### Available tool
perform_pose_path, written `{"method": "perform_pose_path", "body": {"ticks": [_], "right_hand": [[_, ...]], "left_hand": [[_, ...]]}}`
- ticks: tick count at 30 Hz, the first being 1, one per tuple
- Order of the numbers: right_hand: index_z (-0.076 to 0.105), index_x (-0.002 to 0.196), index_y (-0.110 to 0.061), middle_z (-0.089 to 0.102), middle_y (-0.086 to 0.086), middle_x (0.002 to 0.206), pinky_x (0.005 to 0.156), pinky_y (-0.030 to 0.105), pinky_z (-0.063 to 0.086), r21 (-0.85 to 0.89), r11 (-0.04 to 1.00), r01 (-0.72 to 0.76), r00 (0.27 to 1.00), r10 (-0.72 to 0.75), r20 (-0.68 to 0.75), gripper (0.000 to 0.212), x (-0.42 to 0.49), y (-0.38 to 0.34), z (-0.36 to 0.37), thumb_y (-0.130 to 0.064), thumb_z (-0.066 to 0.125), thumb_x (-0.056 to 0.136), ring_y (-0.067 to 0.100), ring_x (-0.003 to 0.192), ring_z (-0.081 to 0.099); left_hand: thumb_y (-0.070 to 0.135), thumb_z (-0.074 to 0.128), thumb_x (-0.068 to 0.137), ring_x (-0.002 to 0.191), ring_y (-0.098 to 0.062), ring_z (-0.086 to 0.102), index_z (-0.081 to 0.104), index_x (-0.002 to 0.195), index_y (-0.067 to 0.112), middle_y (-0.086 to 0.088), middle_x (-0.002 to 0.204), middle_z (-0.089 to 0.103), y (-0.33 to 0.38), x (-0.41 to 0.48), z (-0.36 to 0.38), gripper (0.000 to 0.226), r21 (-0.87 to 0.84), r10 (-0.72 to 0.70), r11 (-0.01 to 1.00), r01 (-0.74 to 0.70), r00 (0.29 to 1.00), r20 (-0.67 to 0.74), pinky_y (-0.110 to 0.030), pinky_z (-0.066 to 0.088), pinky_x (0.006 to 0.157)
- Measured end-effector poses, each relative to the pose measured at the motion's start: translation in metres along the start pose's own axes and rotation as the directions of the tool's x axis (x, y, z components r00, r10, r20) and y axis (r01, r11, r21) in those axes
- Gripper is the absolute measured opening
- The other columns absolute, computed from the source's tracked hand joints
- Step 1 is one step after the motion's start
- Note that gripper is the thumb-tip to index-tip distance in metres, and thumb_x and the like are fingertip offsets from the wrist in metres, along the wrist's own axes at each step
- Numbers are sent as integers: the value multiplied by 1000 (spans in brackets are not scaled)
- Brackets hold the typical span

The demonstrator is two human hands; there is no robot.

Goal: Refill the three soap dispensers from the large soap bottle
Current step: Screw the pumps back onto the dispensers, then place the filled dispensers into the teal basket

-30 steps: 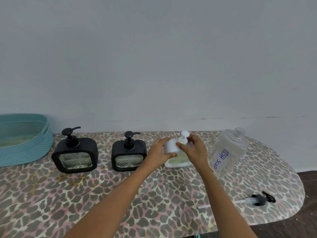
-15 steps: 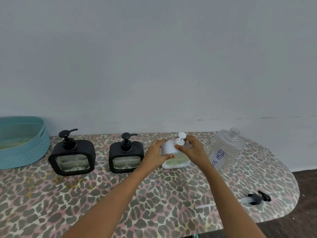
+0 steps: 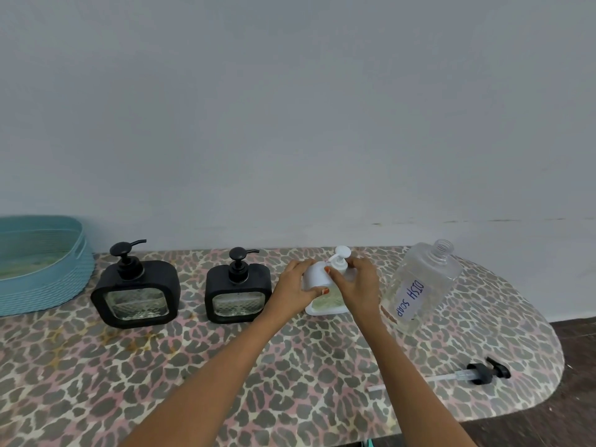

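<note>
Two black square soap dispensers, the left one (image 3: 135,293) and the middle one (image 3: 238,293), stand on the leopard-print table (image 3: 225,366) with black pumps on. To their right stands a white dispenser (image 3: 317,275). My left hand (image 3: 295,287) grips its body, and my right hand (image 3: 356,283) holds the collar of its white pump (image 3: 341,256). The large clear soap bottle (image 3: 419,291), labelled DISH SOAP, stands uncapped just right of my right hand. Its black pump (image 3: 480,373) lies on the table near the front right edge.
A teal woven basket (image 3: 42,269) sits at the table's far left. A plain grey wall runs behind the table. The table's rounded right end drops off to a dark floor (image 3: 574,382).
Both hands stay on the white dispenser. My right hand's fingers have shifted round the pump collar, and the pump head has turned a little.
</note>
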State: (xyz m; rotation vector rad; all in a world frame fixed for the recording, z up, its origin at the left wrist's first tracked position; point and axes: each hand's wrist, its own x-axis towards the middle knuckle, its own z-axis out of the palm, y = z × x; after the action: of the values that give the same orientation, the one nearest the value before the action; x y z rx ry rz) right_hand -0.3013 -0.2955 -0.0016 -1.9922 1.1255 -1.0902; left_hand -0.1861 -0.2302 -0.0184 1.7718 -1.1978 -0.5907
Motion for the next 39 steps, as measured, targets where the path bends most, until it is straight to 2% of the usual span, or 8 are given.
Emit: {"method": "perform_pose_path", "body": {"ticks": [5, 8, 12, 18, 26, 32, 35, 39], "right_hand": [[63, 102, 0, 60, 13, 95, 65, 3, 32, -41, 999, -19, 999, 21, 44, 29, -1, 5, -1, -17, 70, 80, 16, 82, 49], [60, 114, -3, 62, 13, 111, 79, 14, 34, -28, 999, -17, 998, 18, 56, 33, -6, 4, -5, -16, 66, 83, 23, 101, 55], [57, 120, -9, 58, 9, 121, 86, 19, 34, 4, 999, -37, 999, 37, 15, 35, -15, -1, -16, -18, 61, 86, 21, 111, 52], [58, 118, -9, 59, 9, 119, 89, 25, 37, 3, 1000, -9, 1000, 9, -17, 32, -33, -16, -26, -18, 60, 87, 22, 110, 53], [57, 120, -8, 59, 8, 121, 91, 23, 36, 12, 999, 48, 999, -48, -8, 35, -61, -49, -24, -20, 61, 87, 21, 113, 53], [56, 121, -9, 59, 6, 122, 99, 29, 39, 104, 991, 81, 994, -88, 61, 36, -89, -83, 1, -19, 61, 87, 19, 116, 52], [55, 121, -9, 59, 6, 122, 97, 26, 39, 108, 990, 93, 990, -103, 92, 37, -99, -100, 18, -19, 62, 87, 19, 115, 52], [53, 125, -9, 57, 7, 124, 100, 32, 42, 98, 989, 113, 980, -128, 154, 39, -109, -124, 43, -22, 60, 88, 21, 116, 52]], "left_hand": [[22, 72, 77, 120, -21, 46, 44, 133, 12, -9, 129, 48, 2, -4, -2, 63, -13, 1, 1000, -1, 1000, 9, -23, 35, 96], [25, 67, 81, 125, -20, 42, 40, 135, 15, -7, 134, 45, 7, -9, -4, 61, 10, 15, 1000, -16, 999, 32, -20, 30, 95], [29, 65, 83, 137, -19, 29, 24, 142, 17, -3, 150, 29, 12, -22, -11, 73, 37, 2, 999, -4, 997, 73, -30, 27, 108], [26, 66, 83, 133, -17, 35, 29, 141, 19, -2, 146, 36, 19, -50, -29, 69, 15, 25, 1000, -26, 998, 50, -23, 29, 100], [28, 64, 84, 133, -15, 37, 32, 140, 19, 0, 143, 40, 19, -90, -67, 65, 45, 55, 997, -55, 998, 3, -35, 31, 111], [23, 63, 85, 131, -15, 39, 33, 139, 19, -2, 141, 42, 12, -119, -106, 62, 57, 59, 997, -54, 995, -79, -24, 31, 104], [24, 63, 85, 131, -16, 39, 34, 138, 19, -2, 141, 43, 5, -133, -130, 61, 65, 66, 996, -59, 992, -111, -24, 31, 103], [28, 63, 85, 131, -16, 39, 33, 139, 19, -2, 142, 42, -8, -147, -160, 62, 97, 62, 994, -46, 984, -166, -29, 31, 108]]}}
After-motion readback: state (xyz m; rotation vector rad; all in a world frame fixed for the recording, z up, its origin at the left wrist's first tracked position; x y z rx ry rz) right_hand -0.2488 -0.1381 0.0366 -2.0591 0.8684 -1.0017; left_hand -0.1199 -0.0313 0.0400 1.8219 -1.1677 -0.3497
